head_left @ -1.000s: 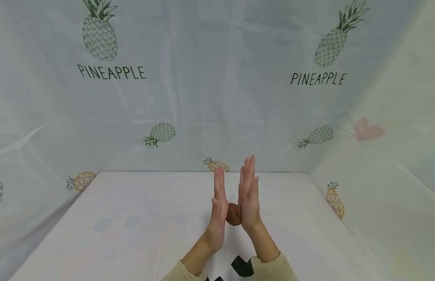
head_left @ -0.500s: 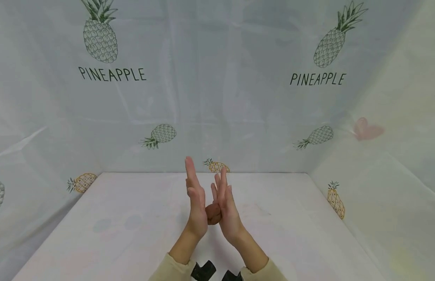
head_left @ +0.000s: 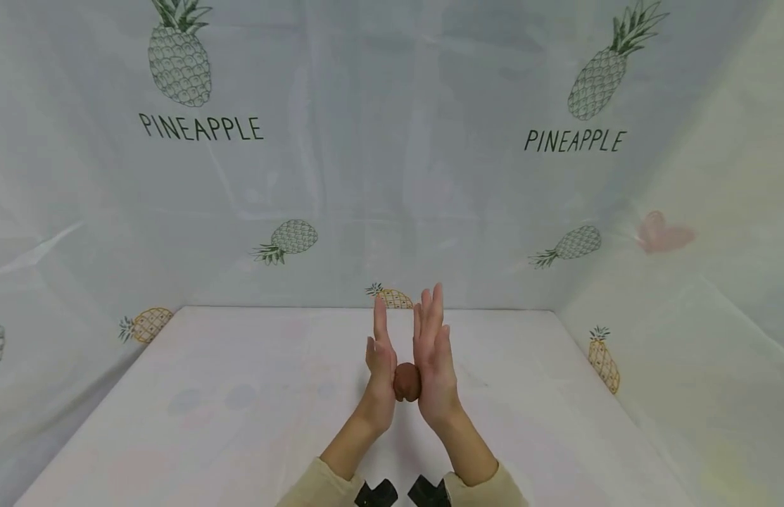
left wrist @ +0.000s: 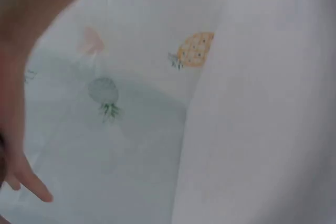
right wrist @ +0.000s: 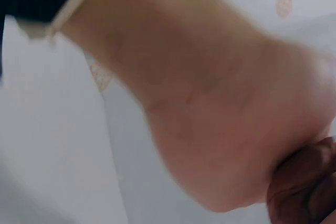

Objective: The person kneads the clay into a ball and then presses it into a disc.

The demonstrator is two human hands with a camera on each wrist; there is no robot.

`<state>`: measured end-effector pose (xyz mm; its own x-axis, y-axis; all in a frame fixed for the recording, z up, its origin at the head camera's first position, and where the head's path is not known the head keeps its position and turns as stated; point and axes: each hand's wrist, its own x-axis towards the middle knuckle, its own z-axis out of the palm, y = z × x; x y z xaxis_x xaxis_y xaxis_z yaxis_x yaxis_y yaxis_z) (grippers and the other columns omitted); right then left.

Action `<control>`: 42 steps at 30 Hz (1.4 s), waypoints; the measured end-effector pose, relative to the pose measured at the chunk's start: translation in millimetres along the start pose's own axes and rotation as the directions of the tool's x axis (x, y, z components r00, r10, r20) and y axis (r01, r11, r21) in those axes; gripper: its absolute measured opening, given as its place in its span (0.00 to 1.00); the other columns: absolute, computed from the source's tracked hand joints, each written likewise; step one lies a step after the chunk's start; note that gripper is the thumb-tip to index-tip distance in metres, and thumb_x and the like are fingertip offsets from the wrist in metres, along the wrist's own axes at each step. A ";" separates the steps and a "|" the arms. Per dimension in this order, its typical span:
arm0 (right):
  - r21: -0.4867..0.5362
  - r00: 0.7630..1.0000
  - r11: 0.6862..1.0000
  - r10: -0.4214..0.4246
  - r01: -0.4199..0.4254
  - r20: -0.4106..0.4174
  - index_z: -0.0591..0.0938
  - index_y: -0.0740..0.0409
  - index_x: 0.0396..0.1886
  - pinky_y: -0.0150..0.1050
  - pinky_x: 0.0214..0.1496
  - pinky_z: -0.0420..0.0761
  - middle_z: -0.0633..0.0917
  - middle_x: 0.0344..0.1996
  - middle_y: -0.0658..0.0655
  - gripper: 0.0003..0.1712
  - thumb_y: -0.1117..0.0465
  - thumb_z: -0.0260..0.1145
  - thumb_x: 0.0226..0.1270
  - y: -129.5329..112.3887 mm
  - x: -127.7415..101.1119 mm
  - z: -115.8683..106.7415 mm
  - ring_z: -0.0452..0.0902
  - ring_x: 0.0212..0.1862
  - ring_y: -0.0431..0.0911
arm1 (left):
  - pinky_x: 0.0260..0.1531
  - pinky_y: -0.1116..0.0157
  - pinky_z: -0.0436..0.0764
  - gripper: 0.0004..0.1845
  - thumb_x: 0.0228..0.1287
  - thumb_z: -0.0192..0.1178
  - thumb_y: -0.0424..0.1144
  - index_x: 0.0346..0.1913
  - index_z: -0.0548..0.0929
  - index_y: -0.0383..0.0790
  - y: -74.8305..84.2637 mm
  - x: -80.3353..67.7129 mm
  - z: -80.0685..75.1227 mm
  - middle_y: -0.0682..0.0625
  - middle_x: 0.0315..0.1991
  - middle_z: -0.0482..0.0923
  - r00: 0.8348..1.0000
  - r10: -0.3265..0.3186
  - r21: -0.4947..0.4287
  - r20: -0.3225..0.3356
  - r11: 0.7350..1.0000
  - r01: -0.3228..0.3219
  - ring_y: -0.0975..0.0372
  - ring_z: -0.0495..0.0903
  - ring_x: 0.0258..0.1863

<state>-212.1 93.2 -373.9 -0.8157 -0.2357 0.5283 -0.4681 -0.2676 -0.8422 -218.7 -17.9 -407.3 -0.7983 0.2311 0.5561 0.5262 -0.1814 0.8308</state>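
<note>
A lump of brown modelling clay (head_left: pixel 407 382), roundish with a crease at its lower side, sits between two upright palms in the head view. My left hand (head_left: pixel 381 380) presses it from the left, fingers straight and pointing up. From the other side the flat palm of my right hand (head_left: pixel 437 373) touches it, its fingers also extended. Both hands are raised above the table. In the right wrist view the clay lump (right wrist: pixel 302 192) shows deep folds against a palm, partly cut off by the frame. The left wrist view catches a hand (left wrist: pixel 13 108) at its left edge.
A white table (head_left: pixel 227 436) lies below the hands, bounded at the back and sides by hanging sheeting (head_left: pixel 392 176) printed with pineapples. Black wrist mounts (head_left: pixel 376 493) stick out from the beige sleeves (head_left: pixel 319 486).
Both hands shifted left, then came partway back right, with the clay staying between the palms. The palms rubbed against each other's direction, and the clay turned, showing a different side.
</note>
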 end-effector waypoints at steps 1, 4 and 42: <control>-0.018 1.000 1.000 -0.014 0.014 -0.008 0.27 0.29 0.86 0.67 0.80 0.22 0.31 0.86 0.41 0.36 0.34 0.19 0.84 0.9 1.2 -1.6 0.24 0.87 0.48 | 0.72 0.56 0.62 0.34 0.81 0.11 0.65 0.84 0.22 0.66 1.6 -0.7 1.9 0.51 0.69 0.75 1.000 0.008 -0.041 0.009 0.999 -0.007 0.70 0.81 0.45; -0.072 0.998 0.996 -0.053 0.051 -0.024 0.28 0.31 0.86 0.68 0.80 0.21 0.31 0.86 0.40 0.36 0.37 0.18 0.85 5.6 4.7 -6.6 0.23 0.86 0.46 | 0.77 0.42 0.52 0.33 0.82 0.11 0.62 0.85 0.24 0.66 7.6 -1.4 6.4 0.60 0.87 0.36 0.998 0.061 -0.105 0.015 0.993 -0.059 0.72 0.58 0.78; 0.023 0.997 0.999 0.049 -0.048 -0.057 0.29 0.26 0.85 0.64 0.80 0.19 0.32 0.85 0.36 0.36 0.31 0.20 0.83 11.4 4.2 -12.2 0.21 0.86 0.44 | 0.76 0.35 0.22 0.32 0.83 0.11 0.63 0.84 0.25 0.68 11.3 -2.3 9.2 0.65 0.86 0.21 0.999 0.027 -0.154 0.022 0.988 -0.023 0.65 0.21 0.85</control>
<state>-224.9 100.5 -382.6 -0.8557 -0.1951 0.4793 -0.4205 -0.2778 -0.8637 -208.3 -11.7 -399.0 -0.7771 0.2471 0.5789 0.4935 -0.3318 0.8040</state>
